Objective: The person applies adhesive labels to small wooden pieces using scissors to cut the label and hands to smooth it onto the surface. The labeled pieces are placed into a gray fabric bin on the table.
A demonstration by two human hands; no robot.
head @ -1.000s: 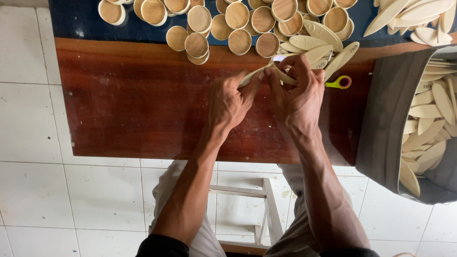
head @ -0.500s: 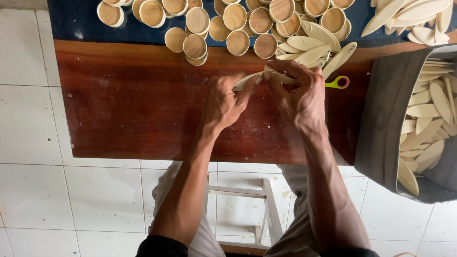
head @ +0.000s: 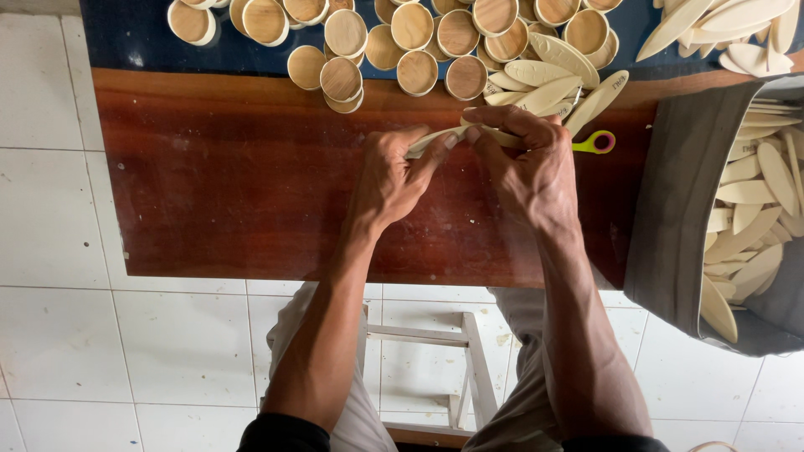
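Note:
Both my hands meet over the far part of a reddish-brown wooden board [head: 234, 192]. My left hand [head: 392, 176] and my right hand [head: 523, 163] pinch the same pale, leaf-shaped thin strip [head: 429, 141], which they bend between the fingertips. Its left end shows above my left thumb; the rest is hidden under my right fingers. A small tool with a green-and-pink ring handle [head: 595, 142] pokes out just right of my right hand.
Several shallow round wooden cups [head: 342, 79] and loose pale leaf-shaped pieces [head: 544, 84] lie on a dark blue surface [head: 134, 42] beyond the board. A grey bag [head: 678, 209] full of the same pale pieces stands at right. White floor tiles and a stool are below.
My hands have stayed at the same spot; the fingers have shifted slightly along the strip and bent it a little more.

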